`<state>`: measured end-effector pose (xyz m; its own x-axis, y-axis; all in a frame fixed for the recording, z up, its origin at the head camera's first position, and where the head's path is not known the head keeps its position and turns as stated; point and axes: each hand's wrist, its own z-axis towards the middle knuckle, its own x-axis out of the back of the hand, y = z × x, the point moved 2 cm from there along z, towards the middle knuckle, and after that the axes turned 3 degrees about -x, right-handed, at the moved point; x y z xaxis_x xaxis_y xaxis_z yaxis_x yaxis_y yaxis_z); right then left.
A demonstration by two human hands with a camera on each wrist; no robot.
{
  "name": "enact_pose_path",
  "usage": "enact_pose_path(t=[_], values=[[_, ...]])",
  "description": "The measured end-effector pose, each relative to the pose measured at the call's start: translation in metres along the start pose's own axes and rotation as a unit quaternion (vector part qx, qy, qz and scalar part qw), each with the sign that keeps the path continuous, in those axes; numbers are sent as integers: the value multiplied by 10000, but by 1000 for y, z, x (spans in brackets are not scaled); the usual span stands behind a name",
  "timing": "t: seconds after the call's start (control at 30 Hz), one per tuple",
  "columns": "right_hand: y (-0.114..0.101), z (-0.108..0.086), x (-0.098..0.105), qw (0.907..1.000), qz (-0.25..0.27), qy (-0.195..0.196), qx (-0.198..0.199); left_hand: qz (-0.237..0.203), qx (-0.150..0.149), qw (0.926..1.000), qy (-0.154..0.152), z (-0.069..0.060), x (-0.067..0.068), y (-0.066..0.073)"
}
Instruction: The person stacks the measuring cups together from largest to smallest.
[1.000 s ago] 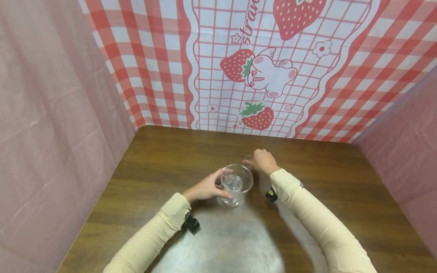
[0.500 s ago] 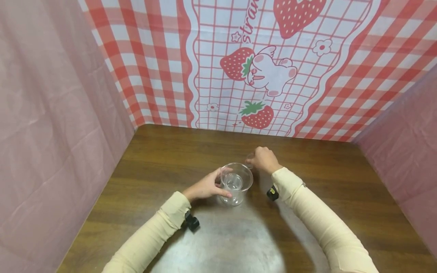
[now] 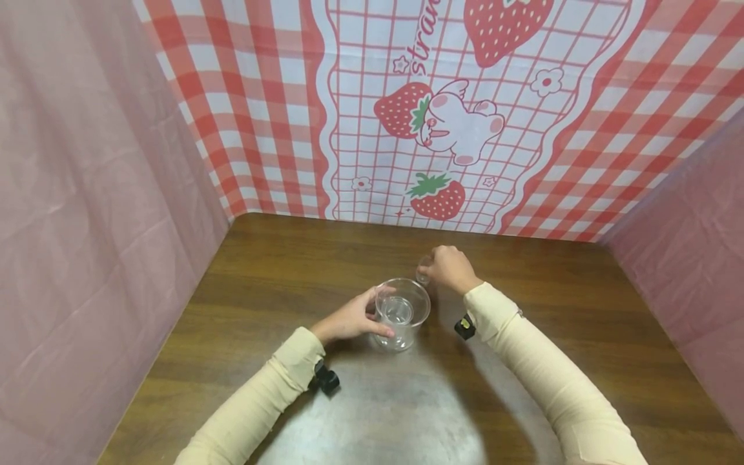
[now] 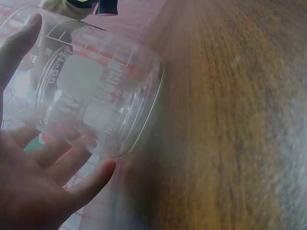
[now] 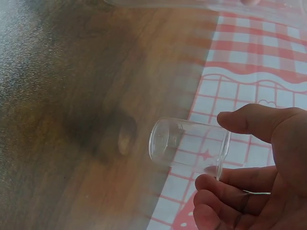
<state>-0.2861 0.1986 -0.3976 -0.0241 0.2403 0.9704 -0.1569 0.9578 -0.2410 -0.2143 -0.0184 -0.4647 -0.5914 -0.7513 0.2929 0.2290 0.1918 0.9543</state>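
Observation:
A large clear glass beaker (image 3: pixel 409 332) stands upright near the middle of the table. My left hand (image 3: pixel 347 319) grips it from the left, thumb in front and fingers behind. Nested inside is a smaller beaker (image 3: pixel 398 311); white scale marks show through the glass in the left wrist view. Beyond the large beaker to the right, my right hand (image 3: pixel 451 268) pinches a small clear beaker (image 5: pixel 188 146) near its rim between thumb and fingers. Seen from the right wrist, its base hangs a little above the wood, over its own shadow, and nothing shows inside it.
Brown wooden table (image 3: pixel 279 271) lies under both hands, with a bright glare patch at its front. A red-and-white strawberry cloth (image 3: pixel 383 161) hangs at the back edge. Pink curtains (image 3: pixel 99 226) close off both sides.
My right hand has shifted slightly away from the large beaker, towards the back of the table, with the small beaker in it. The left hand and large beaker have stayed in place.

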Motion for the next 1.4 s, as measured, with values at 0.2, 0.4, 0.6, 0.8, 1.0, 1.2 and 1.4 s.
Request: enact_pose_path(t=[0.2,0.4,0.6,0.8,1.0,1.2,1.4], values=[[-2,-1,6,10000,53,-56,-8,-23,0,10000,-15,0,0,0],[-7,-3,10,9999,69,38,100,-17,-1,10000,-27,0,0,0],[-13,-5,15,9992,77,261,308,-26,-33,10000,-33,-1,0,1],[-19,-7,22,9983,132,383,423,-32,-15,10000,-36,0,0,-1],[-27,-12,27,9974,188,450,532,-65,-10,10000,-33,0,0,0],[-33,-16,32,9958,224,568,684,-51,-39,10000,-38,-1,0,0],[-37,-18,36,9953,275,534,754,-6,-34,10000,-54,0,1,0]])
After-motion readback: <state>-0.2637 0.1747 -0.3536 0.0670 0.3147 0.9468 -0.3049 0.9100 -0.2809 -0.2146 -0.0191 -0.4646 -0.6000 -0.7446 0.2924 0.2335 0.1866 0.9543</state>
